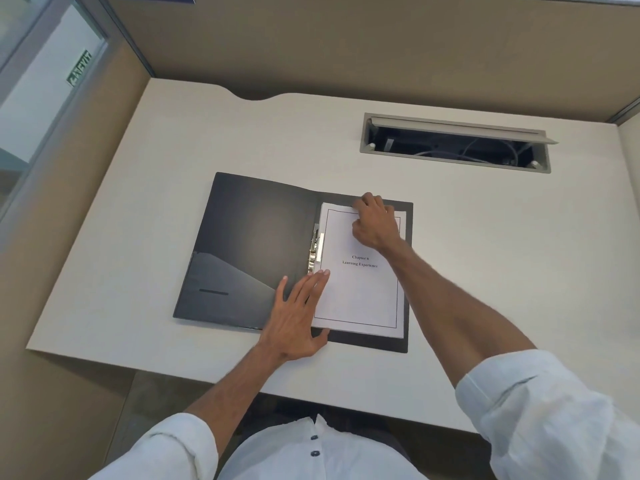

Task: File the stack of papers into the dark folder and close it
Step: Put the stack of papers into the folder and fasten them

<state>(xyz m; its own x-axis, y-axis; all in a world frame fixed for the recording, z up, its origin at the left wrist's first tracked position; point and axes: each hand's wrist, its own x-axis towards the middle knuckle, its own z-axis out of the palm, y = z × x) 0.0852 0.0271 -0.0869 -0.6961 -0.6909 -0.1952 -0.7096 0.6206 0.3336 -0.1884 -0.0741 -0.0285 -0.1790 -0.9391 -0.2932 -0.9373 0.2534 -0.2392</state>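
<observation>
The dark folder [252, 237] lies open and flat on the desk. A stack of white papers [363, 292], its top sheet printed with a chapter title, rests on the folder's right half. A metal clip [316, 249] sits at the spine along the stack's left edge. My left hand [298, 313] lies flat with fingers spread over the spine and the stack's lower left edge, fingertips just below the clip. My right hand [375, 220] is curled at the stack's top edge, fingers pinching or pressing the sheets there.
The pale desk [138, 209] has its front edge close to my body. An open cable hatch [453, 143] with wires inside lies at the back right. Beige partition walls [346, 39] enclose the desk; a glass panel is at the left.
</observation>
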